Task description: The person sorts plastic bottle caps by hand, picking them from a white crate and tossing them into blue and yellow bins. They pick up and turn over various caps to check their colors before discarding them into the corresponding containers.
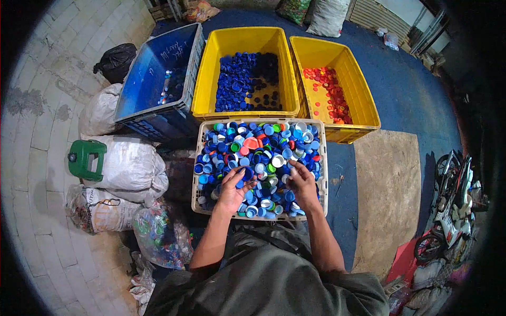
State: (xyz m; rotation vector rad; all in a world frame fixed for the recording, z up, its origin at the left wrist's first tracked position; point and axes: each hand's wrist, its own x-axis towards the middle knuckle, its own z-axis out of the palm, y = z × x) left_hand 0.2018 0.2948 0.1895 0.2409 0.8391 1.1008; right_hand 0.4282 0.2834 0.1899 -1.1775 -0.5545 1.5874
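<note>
A pale shallow crate (323, 181) in front of me is heaped with mixed plastic bottle caps (258, 143), mostly blue, with some white, green and red ones. Over the near left part of the heap, my left hand (229, 194) holds a dark blue bottle cap (246, 173) between thumb and fingers. To its right, my right hand (304, 188) hovers low above the caps with thumb and fingers drawn together. Something small and whitish shows at those fingertips, but I cannot tell what it is.
Beyond the crate stand a blue bin (150, 66) with a few caps, a yellow bin (242, 41) of dark blue caps and another yellow bin (342, 58) of red caps. Sacks (124, 163) and a green jerrycan (79, 160) line the left; a bicycle (448, 221) is at right.
</note>
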